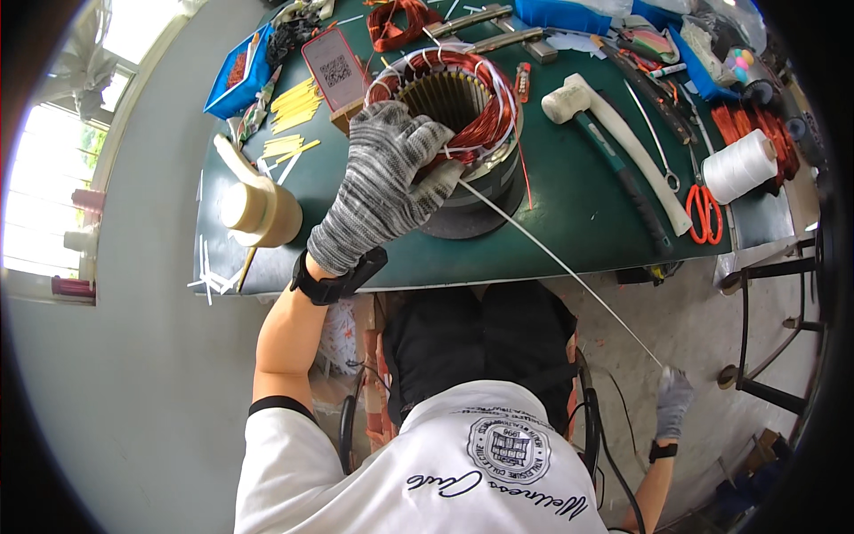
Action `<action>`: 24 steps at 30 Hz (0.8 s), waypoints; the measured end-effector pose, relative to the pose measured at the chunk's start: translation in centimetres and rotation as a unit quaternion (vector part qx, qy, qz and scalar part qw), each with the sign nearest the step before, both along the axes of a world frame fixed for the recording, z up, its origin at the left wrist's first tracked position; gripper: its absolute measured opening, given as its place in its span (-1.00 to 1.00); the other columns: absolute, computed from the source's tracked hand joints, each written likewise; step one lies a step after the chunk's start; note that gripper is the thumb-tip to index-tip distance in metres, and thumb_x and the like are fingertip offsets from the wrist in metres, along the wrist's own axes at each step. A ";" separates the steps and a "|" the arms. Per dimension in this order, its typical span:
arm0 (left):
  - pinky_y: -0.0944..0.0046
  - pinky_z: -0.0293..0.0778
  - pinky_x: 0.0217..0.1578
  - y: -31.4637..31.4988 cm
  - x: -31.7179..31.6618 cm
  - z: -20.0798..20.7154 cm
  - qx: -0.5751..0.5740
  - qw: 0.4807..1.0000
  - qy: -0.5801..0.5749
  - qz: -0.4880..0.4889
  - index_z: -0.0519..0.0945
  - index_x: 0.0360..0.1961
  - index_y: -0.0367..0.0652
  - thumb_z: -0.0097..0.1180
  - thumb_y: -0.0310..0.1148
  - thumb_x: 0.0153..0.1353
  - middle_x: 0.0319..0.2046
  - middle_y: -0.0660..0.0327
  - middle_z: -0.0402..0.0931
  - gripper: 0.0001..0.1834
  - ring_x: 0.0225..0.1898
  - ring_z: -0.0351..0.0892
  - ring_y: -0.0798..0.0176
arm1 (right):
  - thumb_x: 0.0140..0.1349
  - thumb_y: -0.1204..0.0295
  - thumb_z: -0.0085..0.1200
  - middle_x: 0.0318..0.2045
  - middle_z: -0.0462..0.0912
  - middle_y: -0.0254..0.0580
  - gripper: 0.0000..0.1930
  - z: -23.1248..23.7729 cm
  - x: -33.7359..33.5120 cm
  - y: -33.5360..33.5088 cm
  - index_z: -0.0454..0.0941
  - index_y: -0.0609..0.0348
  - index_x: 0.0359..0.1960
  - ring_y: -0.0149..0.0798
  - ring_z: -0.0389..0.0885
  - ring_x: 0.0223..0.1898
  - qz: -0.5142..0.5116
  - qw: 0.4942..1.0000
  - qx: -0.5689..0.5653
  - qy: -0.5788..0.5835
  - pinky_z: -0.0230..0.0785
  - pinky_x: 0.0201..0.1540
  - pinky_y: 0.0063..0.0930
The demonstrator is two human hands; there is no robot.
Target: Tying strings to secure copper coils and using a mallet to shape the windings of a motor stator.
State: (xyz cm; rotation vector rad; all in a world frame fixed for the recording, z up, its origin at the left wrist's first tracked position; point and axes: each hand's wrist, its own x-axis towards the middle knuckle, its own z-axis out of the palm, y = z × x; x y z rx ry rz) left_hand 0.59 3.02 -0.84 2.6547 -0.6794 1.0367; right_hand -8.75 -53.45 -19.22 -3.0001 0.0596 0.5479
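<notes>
A motor stator (485, 191) stands upright near the table's front edge, red-brown copper windings (494, 125) ringing its top, with white lacing around them and yellow strips lining the bore. My left hand (387, 173), in a grey knitted glove, grips the near left side of the windings, fingers over the rim and thumb at the front. From beside that thumb a white cord (560, 265) runs straight and taut down to the right. Its far end is in my right hand (674, 402), also gloved, closed and held low beyond the table at my right side.
Left on the green table (569, 214) are tape rolls (267, 214) and yellow strips (296, 102). A white mallet (623, 142), a green-handled hammer (614, 160), orange scissors (704, 215) and a white thread spool (740, 166) lie right. A dark metal stool (774, 338) stands near my right hand.
</notes>
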 end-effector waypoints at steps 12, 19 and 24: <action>-0.02 0.26 -0.03 0.6 -0.8 0.5 0.017 0.999 0.048 0.006 0.53 -0.25 -0.21 0.28 -0.40 -0.14 -0.30 0.07 0.46 -0.64 -0.15 0.38 -0.08 | 0.06 0.19 0.21 -0.37 0.53 -0.30 -0.36 19.6 28.9 43.1 0.30 0.29 0.11 -0.46 0.44 -0.47 0.390 0.748 0.537 0.013 0.30 -0.48 -0.50; -0.04 0.24 -0.04 1.6 -0.4 -0.3 -0.008 0.999 0.050 0.006 0.54 -0.25 -0.16 0.24 -0.24 -0.05 -0.38 0.15 0.50 -0.66 -0.17 0.39 -0.08 | 0.21 -0.06 -0.05 -0.29 0.53 -0.08 -0.44 15.3 34.2 44.6 0.42 0.25 -0.05 -0.29 0.52 -0.31 0.258 0.827 0.499 -0.026 0.37 -0.32 -0.48; -0.03 0.27 0.00 1.5 0.0 1.4 0.027 0.993 0.117 -0.015 0.55 -0.15 -0.16 0.30 -0.30 -0.10 -0.25 0.09 0.51 -0.58 -0.07 0.40 -0.07 | 0.20 0.27 0.01 -0.06 0.50 0.12 -0.56 7.6 23.9 33.2 0.38 0.27 0.06 -0.01 0.48 -0.20 0.328 0.795 0.408 -0.308 0.29 -0.01 -0.19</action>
